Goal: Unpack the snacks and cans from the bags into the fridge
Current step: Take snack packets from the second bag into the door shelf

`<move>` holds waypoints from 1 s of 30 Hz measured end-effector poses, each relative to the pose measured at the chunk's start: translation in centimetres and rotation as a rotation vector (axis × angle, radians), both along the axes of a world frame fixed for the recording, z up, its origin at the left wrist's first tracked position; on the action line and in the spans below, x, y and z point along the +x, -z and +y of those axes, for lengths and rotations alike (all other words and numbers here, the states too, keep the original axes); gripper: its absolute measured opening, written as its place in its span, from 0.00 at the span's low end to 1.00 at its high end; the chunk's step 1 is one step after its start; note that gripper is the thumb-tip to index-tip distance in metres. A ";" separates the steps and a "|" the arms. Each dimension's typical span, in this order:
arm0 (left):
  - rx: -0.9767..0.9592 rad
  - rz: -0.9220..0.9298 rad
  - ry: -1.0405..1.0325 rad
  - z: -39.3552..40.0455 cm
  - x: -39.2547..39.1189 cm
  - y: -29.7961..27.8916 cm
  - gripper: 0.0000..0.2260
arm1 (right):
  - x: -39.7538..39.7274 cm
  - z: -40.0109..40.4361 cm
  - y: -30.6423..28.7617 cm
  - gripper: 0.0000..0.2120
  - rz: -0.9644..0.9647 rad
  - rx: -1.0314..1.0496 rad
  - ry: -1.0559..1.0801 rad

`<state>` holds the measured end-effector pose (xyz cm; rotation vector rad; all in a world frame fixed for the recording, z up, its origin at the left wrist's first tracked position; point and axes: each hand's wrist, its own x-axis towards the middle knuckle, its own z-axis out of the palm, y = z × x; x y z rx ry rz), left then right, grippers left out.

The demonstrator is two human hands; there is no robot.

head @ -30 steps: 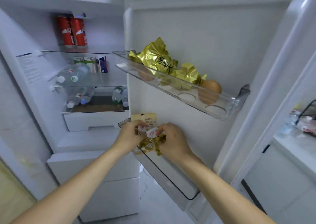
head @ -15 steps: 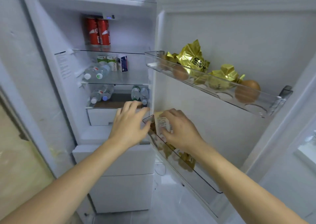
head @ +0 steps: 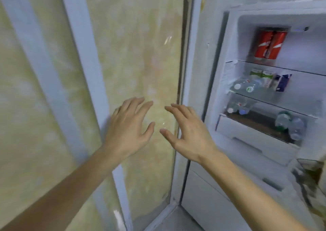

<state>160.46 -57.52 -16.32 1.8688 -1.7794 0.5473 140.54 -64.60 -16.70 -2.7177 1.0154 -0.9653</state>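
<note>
The open white fridge [head: 208,82] fills the right side of the head view. Two red cans [head: 269,44] stand on its top shelf. Small cartons [head: 268,79] and lying water bottles [head: 245,88] share the middle shelf, and more bottles [head: 289,123] lie on the shelf below. My left hand [head: 127,130] and my right hand [head: 187,133] hover side by side left of the fridge, fingers spread, both holding nothing. A sliver of the door bin with snack packets [head: 312,174] shows blurred at the right edge. No bags are in view.
A yellowish marbled wall [head: 134,54] with pale vertical strips stands just left of the fridge, behind my hands. White drawer fronts [head: 234,183] sit below the shelves. A strip of pale floor [head: 176,220] shows at the bottom.
The view has swung left, away from the door bins toward the wall. My right hand let go of the snack packets in the lower door bin; both hands pulled back empty.
</note>
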 end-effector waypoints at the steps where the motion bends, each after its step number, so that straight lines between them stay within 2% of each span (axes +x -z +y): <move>1: 0.013 -0.004 -0.063 2.3 1.5 0.5 0.28 | 2.1 0.7 0.5 0.31 0.001 0.002 -0.084; 7: 0.075 0.015 -0.504 20.2 6.0 5.3 0.27 | 12.3 9.7 3.8 0.31 0.002 0.051 -0.598; 10: 0.144 0.098 -0.727 29.9 5.8 7.6 0.28 | 16.4 16.7 6.1 0.30 0.041 0.082 -0.805; 16: 0.107 0.249 -1.110 48.4 3.7 10.4 0.29 | 22.3 32.8 9.3 0.29 0.147 0.096 -1.155; 24: 0.061 0.437 -1.469 70.1 0.7 18.7 0.27 | 28.9 52.3 17.2 0.25 0.329 0.157 -1.440; 30: 0.011 0.665 -1.557 75.7 1.1 28.0 0.24 | 33.1 60.6 27.2 0.20 0.570 0.284 -1.504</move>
